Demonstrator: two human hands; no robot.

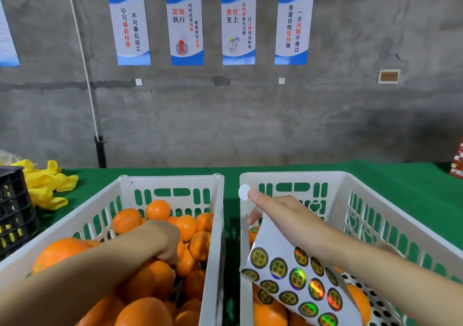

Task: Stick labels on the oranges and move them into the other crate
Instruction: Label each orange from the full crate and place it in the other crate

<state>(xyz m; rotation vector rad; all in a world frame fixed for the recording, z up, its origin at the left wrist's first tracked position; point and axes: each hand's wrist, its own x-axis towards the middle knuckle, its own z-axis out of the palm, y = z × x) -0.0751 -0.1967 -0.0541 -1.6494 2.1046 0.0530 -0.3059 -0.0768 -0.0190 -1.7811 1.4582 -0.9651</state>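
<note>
Two white slotted crates stand side by side on a green table. The left crate (pixel 105 200) is piled with oranges (pixel 157 209). My left hand (pixel 165 240) reaches down into that pile, its fingers curled among the oranges and hidden from view. My right hand (pixel 283 215) hovers over the right crate (pixel 350 187). It holds a curled sticker sheet (pixel 295 275) of round holographic labels, and one peeled label (pixel 244 192), white side showing, sticks to its raised fingertip. A few oranges (pixel 269 313) lie in the right crate, one labelled orange (pixel 253 233) showing behind the sheet.
A black crate (pixel 13 208) stands at the far left edge. Yellow foam fruit nets (pixel 47 185) lie behind it on the green table (pixel 400 177). A red box (pixel 457 160) sits at the right edge. A grey concrete wall with posters rises behind the table.
</note>
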